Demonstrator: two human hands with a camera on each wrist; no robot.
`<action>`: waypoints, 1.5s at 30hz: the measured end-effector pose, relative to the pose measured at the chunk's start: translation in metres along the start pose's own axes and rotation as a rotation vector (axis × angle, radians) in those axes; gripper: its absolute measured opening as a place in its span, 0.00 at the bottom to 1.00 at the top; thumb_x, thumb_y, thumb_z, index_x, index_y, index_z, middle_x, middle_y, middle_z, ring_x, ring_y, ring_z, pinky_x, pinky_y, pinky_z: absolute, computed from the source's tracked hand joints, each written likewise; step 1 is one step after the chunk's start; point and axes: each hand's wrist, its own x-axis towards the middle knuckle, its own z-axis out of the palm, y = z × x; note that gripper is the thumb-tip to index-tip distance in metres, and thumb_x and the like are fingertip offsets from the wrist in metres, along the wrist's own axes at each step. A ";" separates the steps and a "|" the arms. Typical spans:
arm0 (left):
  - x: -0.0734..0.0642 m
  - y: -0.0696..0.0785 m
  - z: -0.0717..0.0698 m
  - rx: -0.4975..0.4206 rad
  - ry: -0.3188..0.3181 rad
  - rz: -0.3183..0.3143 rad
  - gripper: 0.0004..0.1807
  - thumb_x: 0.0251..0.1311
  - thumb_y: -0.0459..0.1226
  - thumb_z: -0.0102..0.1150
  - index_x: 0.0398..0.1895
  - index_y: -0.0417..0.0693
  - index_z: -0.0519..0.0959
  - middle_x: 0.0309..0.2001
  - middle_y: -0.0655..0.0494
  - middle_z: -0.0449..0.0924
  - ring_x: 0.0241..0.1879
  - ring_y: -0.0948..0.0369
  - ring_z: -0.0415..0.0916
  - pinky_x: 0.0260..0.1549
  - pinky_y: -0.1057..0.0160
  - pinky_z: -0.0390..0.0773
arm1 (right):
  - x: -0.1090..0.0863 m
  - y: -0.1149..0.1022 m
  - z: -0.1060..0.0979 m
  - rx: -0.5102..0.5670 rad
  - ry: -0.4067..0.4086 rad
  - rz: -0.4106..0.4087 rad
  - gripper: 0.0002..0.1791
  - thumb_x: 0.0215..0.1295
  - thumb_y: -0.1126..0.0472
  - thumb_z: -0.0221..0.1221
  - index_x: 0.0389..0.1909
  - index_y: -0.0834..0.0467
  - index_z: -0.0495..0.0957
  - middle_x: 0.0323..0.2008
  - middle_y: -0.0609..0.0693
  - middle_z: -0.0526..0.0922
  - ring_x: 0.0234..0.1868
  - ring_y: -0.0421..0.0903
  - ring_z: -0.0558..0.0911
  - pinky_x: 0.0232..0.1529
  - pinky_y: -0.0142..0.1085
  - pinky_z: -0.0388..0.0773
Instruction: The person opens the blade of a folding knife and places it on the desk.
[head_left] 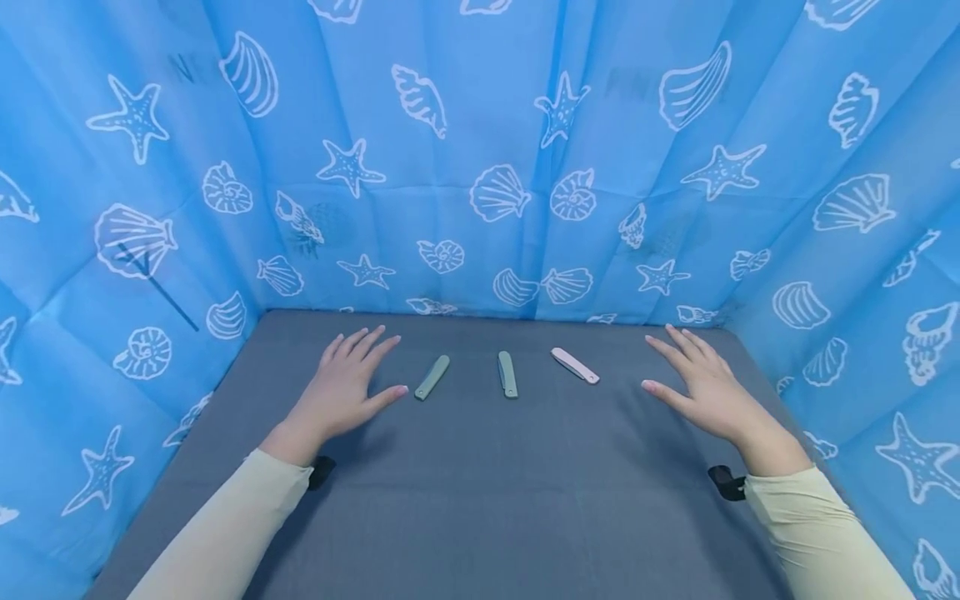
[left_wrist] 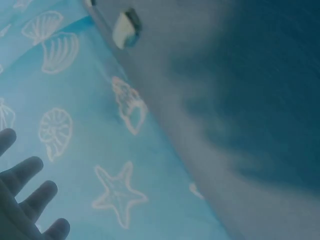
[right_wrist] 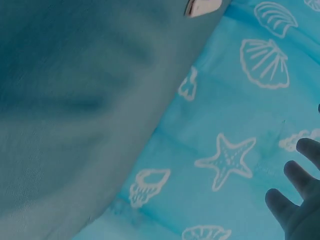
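Three slim, folded pieces shaped like pocket knives lie apart in a row on the grey table. The left one is a green folded piece [head_left: 432, 377], tilted to the right at its far end. A second green folded piece [head_left: 507, 374] lies nearly straight in the middle. To its right is a pale pink folded piece [head_left: 575, 366], slanting the other way. My left hand [head_left: 347, 382], fingers spread, is over the table with its thumb tip close beside the left green piece. My right hand [head_left: 701, 379], also spread, is to the right of the pink piece. Both hands hold nothing.
The grey table [head_left: 480, 517] meets a blue curtain [head_left: 480, 167] with white shell and starfish prints at the back and both sides. Dark wrist-worn pieces stick out at the left cuff [head_left: 321, 472] and the right cuff [head_left: 726, 482].
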 end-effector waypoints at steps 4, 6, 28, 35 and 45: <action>0.011 0.010 0.002 -0.036 0.011 0.012 0.44 0.65 0.66 0.52 0.78 0.55 0.58 0.77 0.46 0.55 0.75 0.43 0.50 0.71 0.36 0.44 | 0.011 -0.007 0.006 0.033 0.012 -0.008 0.40 0.71 0.42 0.58 0.76 0.56 0.58 0.77 0.66 0.50 0.75 0.70 0.46 0.63 0.74 0.46; 0.017 0.014 0.003 -0.051 0.018 0.019 0.43 0.66 0.65 0.52 0.78 0.55 0.58 0.77 0.47 0.55 0.75 0.44 0.51 0.71 0.37 0.45 | 0.017 -0.009 0.008 0.055 0.017 -0.005 0.39 0.72 0.43 0.58 0.76 0.56 0.58 0.77 0.66 0.49 0.75 0.71 0.46 0.63 0.74 0.46; 0.068 0.070 0.042 -0.142 0.042 0.020 0.36 0.71 0.61 0.49 0.74 0.51 0.66 0.72 0.48 0.66 0.70 0.48 0.63 0.66 0.43 0.64 | 0.075 -0.013 0.040 0.173 0.076 0.045 0.29 0.76 0.51 0.55 0.69 0.64 0.67 0.67 0.67 0.67 0.69 0.67 0.64 0.65 0.64 0.60; 0.078 0.085 0.054 -0.191 0.030 -0.018 0.32 0.72 0.57 0.51 0.71 0.49 0.70 0.67 0.50 0.72 0.67 0.50 0.67 0.65 0.45 0.66 | 0.092 -0.010 0.055 0.226 0.052 0.069 0.24 0.76 0.54 0.56 0.66 0.63 0.72 0.61 0.66 0.73 0.59 0.65 0.75 0.58 0.61 0.71; 0.089 0.103 0.072 -0.312 -0.036 -0.136 0.29 0.73 0.54 0.51 0.69 0.49 0.71 0.66 0.51 0.73 0.67 0.52 0.69 0.65 0.49 0.68 | 0.115 -0.012 0.077 0.233 -0.043 0.117 0.19 0.73 0.61 0.57 0.59 0.67 0.77 0.54 0.65 0.80 0.52 0.61 0.80 0.51 0.55 0.77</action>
